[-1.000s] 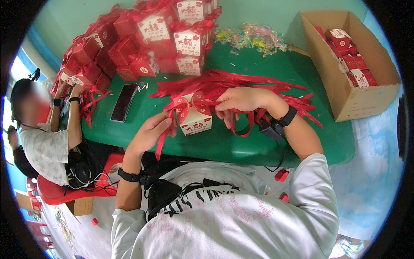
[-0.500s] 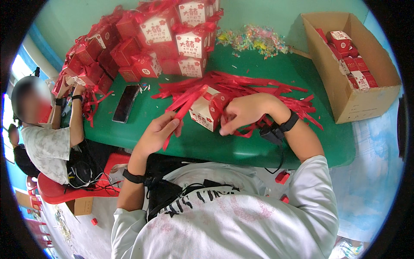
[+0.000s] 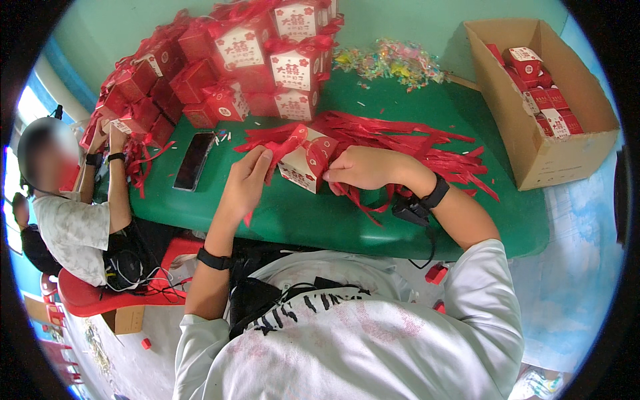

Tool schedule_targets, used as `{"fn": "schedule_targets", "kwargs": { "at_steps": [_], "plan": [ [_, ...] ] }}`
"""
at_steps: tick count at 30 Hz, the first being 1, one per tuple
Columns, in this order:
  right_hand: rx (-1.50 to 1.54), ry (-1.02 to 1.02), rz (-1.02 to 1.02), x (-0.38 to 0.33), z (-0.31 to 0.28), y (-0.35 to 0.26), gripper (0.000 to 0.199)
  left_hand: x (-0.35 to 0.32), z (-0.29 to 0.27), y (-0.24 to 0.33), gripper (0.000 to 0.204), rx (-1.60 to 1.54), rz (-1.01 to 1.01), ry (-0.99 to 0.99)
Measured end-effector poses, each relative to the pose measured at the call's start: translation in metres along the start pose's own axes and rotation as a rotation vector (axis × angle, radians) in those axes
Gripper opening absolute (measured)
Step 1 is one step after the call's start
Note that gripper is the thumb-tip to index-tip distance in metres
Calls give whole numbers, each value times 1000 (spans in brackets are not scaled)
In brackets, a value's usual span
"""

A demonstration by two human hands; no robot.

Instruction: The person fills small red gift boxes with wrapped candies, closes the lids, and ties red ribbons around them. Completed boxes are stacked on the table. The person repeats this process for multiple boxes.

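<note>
A small red and white gift box (image 3: 298,169) sits tilted between my hands over the green table. Red ribbon (image 3: 288,145) runs across its top and hangs down on the left. My left hand (image 3: 247,179) is closed, pinching that ribbon at the box's left side. At the box's right side my right hand (image 3: 360,168) is closed too, its thumb and fingers pressed together where ribbon hangs beneath them. Right behind the box lies a spread of loose red ribbons (image 3: 407,137).
Finished-looking red boxes (image 3: 240,47) are stacked at the back left. A black phone (image 3: 194,161) lies left. Colourful shredded filler (image 3: 393,63) is at the back; an open carton (image 3: 567,160) with red boxes stands right. A co-worker (image 3: 73,213) handles boxes at the far left.
The gift box has shifted left and turned slightly. My left hand has risen nearer to it with the ribbon, and my right hand has moved left along with the box.
</note>
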State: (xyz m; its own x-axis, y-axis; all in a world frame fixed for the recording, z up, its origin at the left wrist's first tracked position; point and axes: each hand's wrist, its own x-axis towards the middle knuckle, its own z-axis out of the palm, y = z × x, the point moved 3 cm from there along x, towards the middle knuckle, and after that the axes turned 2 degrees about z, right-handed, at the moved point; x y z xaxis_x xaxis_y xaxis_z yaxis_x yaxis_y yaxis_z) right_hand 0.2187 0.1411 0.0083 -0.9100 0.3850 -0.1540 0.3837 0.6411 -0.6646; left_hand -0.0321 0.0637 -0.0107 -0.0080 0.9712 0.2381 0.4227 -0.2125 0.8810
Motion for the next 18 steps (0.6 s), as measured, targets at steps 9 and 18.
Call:
{"fn": "schedule_targets", "kwargs": {
  "at_steps": [9,18],
  "plan": [
    [-222,-73,105,-5,-1,-11,60,-2,-1,5,25,181,-30,9],
    [-242,684,126,-3,-5,-25,56,19,6,38,14,373,368,167]
  ]
}}
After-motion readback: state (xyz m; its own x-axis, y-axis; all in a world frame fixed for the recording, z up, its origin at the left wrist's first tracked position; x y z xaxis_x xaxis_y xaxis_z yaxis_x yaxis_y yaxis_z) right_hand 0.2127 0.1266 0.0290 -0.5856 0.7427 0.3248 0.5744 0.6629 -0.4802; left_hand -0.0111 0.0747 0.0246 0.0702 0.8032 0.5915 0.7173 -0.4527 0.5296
